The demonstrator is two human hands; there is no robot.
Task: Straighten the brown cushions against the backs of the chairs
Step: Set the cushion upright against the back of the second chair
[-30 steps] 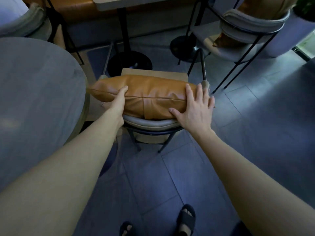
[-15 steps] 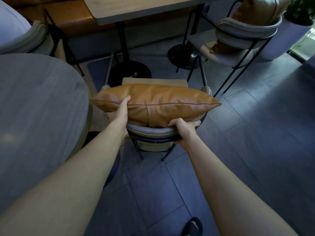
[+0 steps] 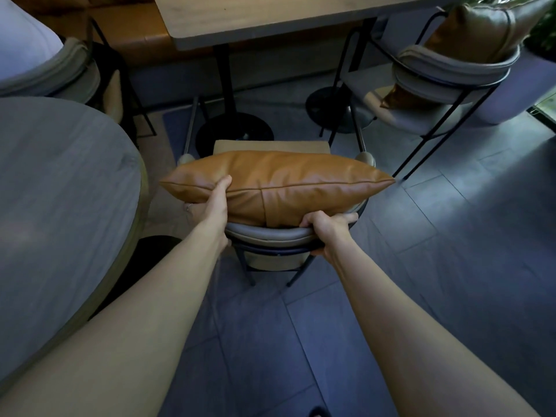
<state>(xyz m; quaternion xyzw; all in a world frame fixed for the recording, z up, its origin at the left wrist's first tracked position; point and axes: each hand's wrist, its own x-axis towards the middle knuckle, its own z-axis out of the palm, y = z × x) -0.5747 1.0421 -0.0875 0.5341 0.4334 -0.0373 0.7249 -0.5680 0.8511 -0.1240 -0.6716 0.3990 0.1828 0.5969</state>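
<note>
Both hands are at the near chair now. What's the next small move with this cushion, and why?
Probably nudge the cushion a little to the person's left and settle it upright. Its right corner pokes out past the chair back's right end, so it looks off-centre. The left hand grips its left end, while the right hand is wrapped over the chair's back rim under it, steadying the chair.

The tan leather rectangular cushion (image 3: 288,183) hides most of the near chair's grey padded backrest (image 3: 267,234) and nearly all of its beige seat (image 3: 270,145). The left hand (image 3: 217,203) shows only its thumb and back; its fingers are tucked behind the cushion. The right hand (image 3: 326,228) curls over the backrest rim, its fingertips out of sight. The round grey table (image 3: 60,191) is cut by the left edge, the rectangular wooden table (image 3: 270,16) by the top edge.
</note>
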